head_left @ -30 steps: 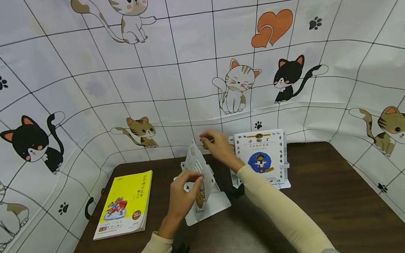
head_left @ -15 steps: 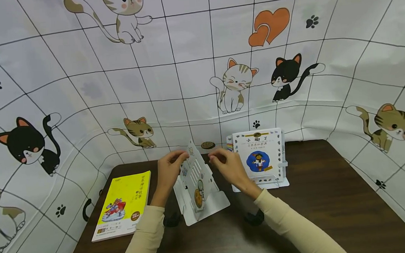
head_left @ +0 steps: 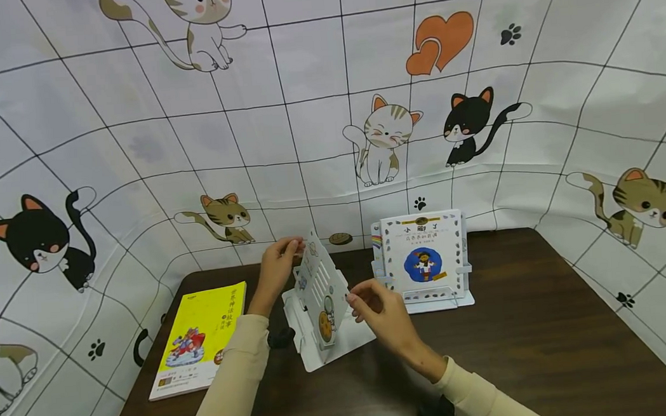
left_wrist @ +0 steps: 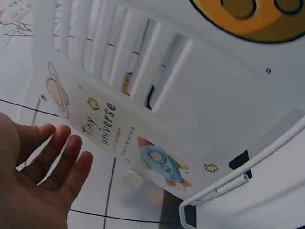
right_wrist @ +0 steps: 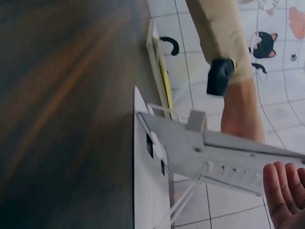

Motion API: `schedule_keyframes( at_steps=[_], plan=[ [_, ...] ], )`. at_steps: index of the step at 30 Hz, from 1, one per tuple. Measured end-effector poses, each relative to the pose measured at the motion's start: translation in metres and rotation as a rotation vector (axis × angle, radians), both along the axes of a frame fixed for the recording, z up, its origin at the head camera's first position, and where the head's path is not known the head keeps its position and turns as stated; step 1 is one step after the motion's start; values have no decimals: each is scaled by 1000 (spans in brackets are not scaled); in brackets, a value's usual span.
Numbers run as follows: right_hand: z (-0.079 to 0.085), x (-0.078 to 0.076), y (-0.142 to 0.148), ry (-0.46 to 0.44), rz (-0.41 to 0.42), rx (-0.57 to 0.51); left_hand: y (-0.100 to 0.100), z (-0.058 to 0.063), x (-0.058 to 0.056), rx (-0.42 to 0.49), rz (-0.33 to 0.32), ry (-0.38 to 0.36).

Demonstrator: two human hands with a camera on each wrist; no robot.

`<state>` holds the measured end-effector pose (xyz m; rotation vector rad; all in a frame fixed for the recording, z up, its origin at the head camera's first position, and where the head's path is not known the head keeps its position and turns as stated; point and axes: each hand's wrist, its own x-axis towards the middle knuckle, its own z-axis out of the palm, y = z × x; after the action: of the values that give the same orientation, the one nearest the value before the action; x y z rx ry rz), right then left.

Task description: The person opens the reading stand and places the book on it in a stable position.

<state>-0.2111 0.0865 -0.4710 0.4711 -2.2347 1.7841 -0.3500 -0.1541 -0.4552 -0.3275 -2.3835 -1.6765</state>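
A white folding book stand (head_left: pixel 341 335) with a slotted back panel stands on the table, turned sideways in the head view. Its panel carries "Tiny universe" lettering and a printed rocket (left_wrist: pixel 161 160). My left hand (head_left: pixel 276 272) is up at the panel's far top corner, fingers loosely bent with the tips close by the edge. In the left wrist view its fingers (left_wrist: pixel 78 160) are spread beside the panel. My right hand (head_left: pixel 386 313) is at the panel's right edge, thumb and index tips right at it. The right wrist view shows its loosely bent fingers (right_wrist: pixel 282 183) beside the panel.
A yellow book (head_left: pixel 209 336) lies on the dark wooden table (head_left: pixel 525 349) at the left. At the back right, a second white stand (head_left: pixel 430 306) holds a white picture book (head_left: pixel 446 245) upright. A cat-printed cloth (head_left: pixel 328 132) hangs behind the table.
My right hand has drawn back from behind the panel's top and come down to its right edge. My left hand has gone from the panel's lower front up to its top corner.
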Motion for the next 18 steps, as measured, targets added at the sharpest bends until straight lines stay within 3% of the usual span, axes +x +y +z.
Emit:
schedule_keyframes(
  at_steps=[8,18],
  plan=[
    [-8,9,-12,-67,11,38,0,-9,-9,-99,-55,-125],
    [-12,8,-18,-87,2,-15,-6,-19,-13,-118,-108,-90]
  ],
)
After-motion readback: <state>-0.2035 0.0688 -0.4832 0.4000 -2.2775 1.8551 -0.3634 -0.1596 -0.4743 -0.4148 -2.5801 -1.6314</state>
